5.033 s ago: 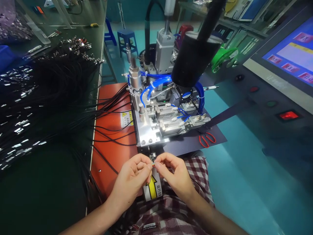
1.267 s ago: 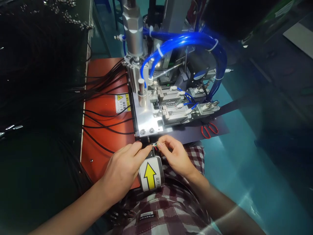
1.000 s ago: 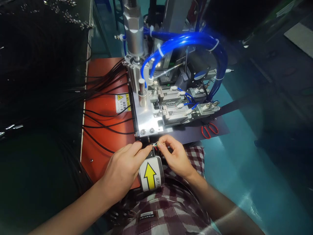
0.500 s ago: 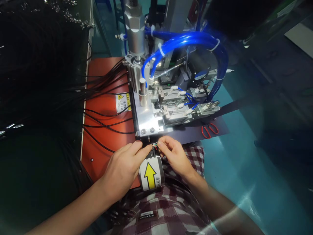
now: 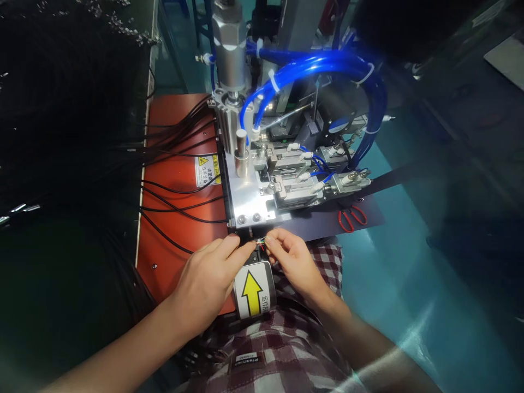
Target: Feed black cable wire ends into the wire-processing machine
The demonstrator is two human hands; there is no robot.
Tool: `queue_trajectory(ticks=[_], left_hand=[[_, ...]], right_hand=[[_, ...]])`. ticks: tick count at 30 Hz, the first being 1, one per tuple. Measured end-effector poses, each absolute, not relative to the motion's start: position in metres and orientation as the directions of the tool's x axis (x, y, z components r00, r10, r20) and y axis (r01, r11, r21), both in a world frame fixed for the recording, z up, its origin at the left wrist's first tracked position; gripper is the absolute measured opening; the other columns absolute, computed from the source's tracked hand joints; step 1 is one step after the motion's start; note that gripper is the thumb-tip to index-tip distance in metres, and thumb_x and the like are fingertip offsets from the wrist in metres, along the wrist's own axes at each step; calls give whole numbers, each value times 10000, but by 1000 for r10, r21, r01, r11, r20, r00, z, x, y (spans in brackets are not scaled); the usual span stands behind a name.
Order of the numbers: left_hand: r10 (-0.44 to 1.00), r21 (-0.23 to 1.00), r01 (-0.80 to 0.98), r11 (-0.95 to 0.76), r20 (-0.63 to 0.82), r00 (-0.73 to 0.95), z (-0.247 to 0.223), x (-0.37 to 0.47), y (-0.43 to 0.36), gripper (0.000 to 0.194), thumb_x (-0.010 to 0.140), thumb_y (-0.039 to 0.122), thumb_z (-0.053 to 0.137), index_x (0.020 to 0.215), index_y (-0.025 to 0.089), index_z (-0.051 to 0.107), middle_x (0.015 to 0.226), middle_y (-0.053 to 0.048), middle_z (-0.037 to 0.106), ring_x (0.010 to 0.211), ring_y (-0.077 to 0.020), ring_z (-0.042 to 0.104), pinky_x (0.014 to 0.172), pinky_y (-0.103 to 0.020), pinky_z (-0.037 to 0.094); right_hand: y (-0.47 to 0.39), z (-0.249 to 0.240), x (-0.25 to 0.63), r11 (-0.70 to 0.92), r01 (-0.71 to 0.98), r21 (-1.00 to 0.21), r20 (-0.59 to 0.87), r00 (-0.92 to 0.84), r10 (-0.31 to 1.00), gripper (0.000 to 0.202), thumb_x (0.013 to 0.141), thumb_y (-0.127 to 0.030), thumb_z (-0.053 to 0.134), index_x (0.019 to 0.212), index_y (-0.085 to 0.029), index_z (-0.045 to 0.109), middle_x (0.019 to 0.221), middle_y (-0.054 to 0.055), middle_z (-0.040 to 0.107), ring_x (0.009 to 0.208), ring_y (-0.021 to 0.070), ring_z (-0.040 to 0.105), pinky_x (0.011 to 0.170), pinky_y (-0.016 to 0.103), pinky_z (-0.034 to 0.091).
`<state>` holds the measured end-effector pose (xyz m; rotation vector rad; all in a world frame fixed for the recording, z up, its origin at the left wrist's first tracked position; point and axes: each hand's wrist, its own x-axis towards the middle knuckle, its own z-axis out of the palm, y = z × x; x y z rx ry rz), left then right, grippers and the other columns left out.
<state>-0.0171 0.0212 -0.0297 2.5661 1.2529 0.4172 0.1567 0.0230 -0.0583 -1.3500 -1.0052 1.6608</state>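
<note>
L hand (image 5: 207,273) rolled palm-down vs 5s ago, lower ctr, fingertip at wires (image 5: 262,240), grip unclear; R hand (image 5: 291,257) pinches them, prob. light, soft, fragile, best held mid-length.

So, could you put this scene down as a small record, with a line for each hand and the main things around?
Right hand: thumb and finger pinching thin coloured wires
Left hand: fingertip at the same wires; its exact grip is hidden
Below the wires: white label with a yellow arrow
Ahead: metal machine with looping blue tubes
Left side: black cables crossing an orange-red board
Right side: red-handled scissors
</note>
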Motion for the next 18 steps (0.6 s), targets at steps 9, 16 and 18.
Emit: queue_trajectory(ticks=[9, 16, 18], left_hand=[[791, 346, 715, -607, 175, 587, -31, -18, 21, 307, 869, 93, 393, 1092, 131, 599, 821, -73, 599, 681, -199, 567, 579, -303, 498], [793, 340, 722, -603, 156, 589, -32, -19, 20, 306, 868, 99, 407, 1110, 136, 590, 826, -70, 599, 681, -204, 564, 577, -312, 494], [795, 339, 725, -599, 146, 588, -31, -19, 20, 305, 875, 106, 398, 1109, 144, 592, 813, -66, 596, 673, -201, 564, 573, -309, 492]], right_hand=[[23, -62, 159, -392, -59, -918, -377, -175, 909, 274, 821, -420, 560, 685, -192, 493, 613, -33, 456, 532, 112, 428, 518, 244, 367], [19, -79, 161, -220, 2, -975, -219, -115, 969, 166, 866, -309, 527, 741, -201, 510, 658, -25, 467, 588, 126, 456, 576, 252, 383], [19, -82, 161, -157, 58, -986, -162, -98, 982, 154, 876, -285, 513, 746, -203, 515, 675, -17, 483, 614, 135, 466, 600, 258, 389]])
